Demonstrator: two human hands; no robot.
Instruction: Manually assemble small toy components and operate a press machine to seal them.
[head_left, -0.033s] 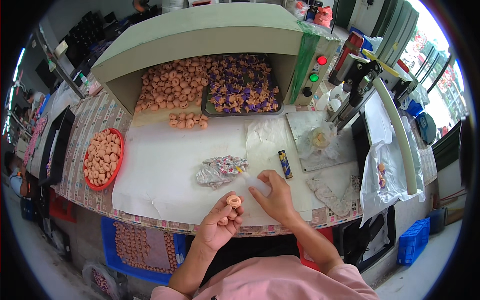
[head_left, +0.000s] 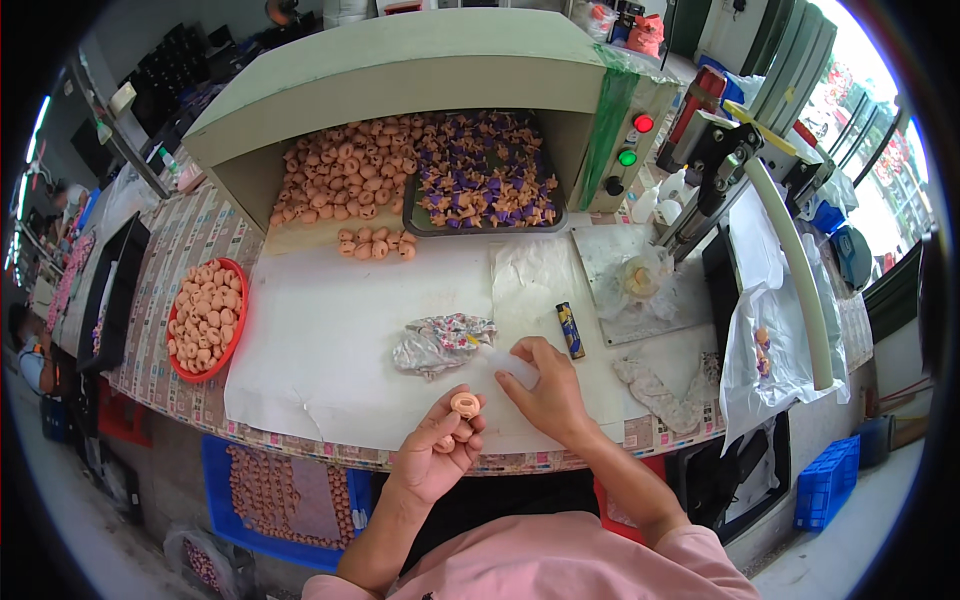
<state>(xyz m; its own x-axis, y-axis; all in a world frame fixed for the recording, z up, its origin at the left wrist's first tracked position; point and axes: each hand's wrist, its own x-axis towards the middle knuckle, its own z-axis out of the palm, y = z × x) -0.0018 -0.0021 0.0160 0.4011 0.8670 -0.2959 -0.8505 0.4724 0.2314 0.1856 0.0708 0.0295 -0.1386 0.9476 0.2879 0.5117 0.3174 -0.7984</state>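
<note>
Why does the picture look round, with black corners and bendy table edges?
In the head view a fisheye lens squeezes everything into a circle, so the corners stay black and the table edge curves. Bright daylight washes out the upper right. The middle stays sharp: the left hand holds a small peach ring, and the right hand holds a clear little bottle.

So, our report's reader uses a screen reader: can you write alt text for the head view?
A person's left hand holds a small peach ring-shaped piece while the right hand holds a small clear bottle over a white sheet. Behind, a green hood shelters peach and purple pieces.
</note>
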